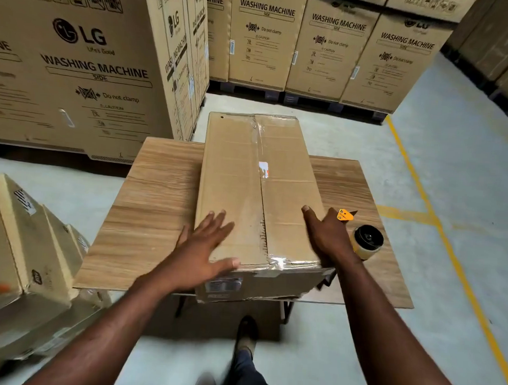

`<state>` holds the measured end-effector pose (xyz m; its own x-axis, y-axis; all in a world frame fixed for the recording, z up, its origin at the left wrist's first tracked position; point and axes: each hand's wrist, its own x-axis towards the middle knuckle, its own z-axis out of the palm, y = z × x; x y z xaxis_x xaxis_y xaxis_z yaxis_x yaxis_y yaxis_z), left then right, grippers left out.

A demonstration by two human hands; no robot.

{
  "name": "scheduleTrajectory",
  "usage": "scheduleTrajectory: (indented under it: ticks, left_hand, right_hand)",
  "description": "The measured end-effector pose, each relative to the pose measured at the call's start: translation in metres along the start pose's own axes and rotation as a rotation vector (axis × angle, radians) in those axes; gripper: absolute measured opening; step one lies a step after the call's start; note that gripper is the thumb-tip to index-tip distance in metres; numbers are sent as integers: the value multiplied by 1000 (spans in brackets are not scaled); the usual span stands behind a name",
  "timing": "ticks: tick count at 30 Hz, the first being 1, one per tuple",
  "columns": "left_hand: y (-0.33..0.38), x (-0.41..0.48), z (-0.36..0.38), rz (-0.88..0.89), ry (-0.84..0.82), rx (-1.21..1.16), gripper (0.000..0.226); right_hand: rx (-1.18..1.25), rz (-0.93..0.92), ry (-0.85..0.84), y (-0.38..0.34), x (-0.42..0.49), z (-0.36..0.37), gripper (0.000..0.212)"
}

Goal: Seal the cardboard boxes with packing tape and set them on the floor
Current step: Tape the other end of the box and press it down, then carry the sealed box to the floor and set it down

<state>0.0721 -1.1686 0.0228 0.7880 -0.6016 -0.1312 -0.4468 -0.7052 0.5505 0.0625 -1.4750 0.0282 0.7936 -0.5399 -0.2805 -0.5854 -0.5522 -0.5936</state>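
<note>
A long brown cardboard box point(280, 176) lies on the wooden table point(154, 204), its top flaps closed and clear tape running along the centre seam and over the near end. My left hand point(204, 249) lies flat on the box's near left corner with fingers spread. My right hand point(324, 235) rests at the box's near right edge, fingers straight, the index finger on the top. A roll of clear packing tape point(366, 241) stands on the table just right of that hand, beside a small orange cutter point(345, 215).
Smaller taped boxes point(20, 246) are stacked on the floor at my left. Tall washing machine cartons point(85, 63) stand behind the table and along the back wall. Grey floor with a yellow line point(451, 258) stretches to the right. My feet point(245, 337) are below the table's near edge.
</note>
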Motion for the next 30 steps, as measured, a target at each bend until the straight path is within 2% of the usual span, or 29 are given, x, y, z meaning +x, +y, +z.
scheduleTrajectory:
  ticks: [2, 5, 8, 14, 17, 21, 25, 28, 30]
  left_hand:
    - [-9, 6, -4, -106, 116, -218, 98]
    - [-8, 17, 0, -251, 305, -380, 87]
    - [-7, 25, -2, -338, 381, -558, 77]
    - [-31, 60, -15, -428, 296, -923, 48]
    - [-36, 88, -27, -446, 307, -911, 46]
    - [-47, 119, -42, -493, 294, -892, 56]
    - [-44, 139, -50, -511, 297, -962, 48]
    - [-44, 147, -50, -514, 267, -1038, 39]
    - [-44, 149, -50, -521, 263, -1081, 37]
  right_hand:
    - [37, -19, -56, -1, 0, -1, 83]
    - [42, -58, -43, -1, -8, 6, 72]
    - [40, -85, 3, 4, -11, 9, 64]
    - [34, -102, -43, -1, 13, 7, 60]
    - [50, -75, -62, -17, 34, 4, 63]
    - [117, -46, -105, -41, 68, 1, 63]
    - [294, -22, -179, -47, 99, 1, 74]
    - [447, 11, -280, -43, 108, 1, 46]
    - [499, 16, -335, -39, 113, 0, 38]
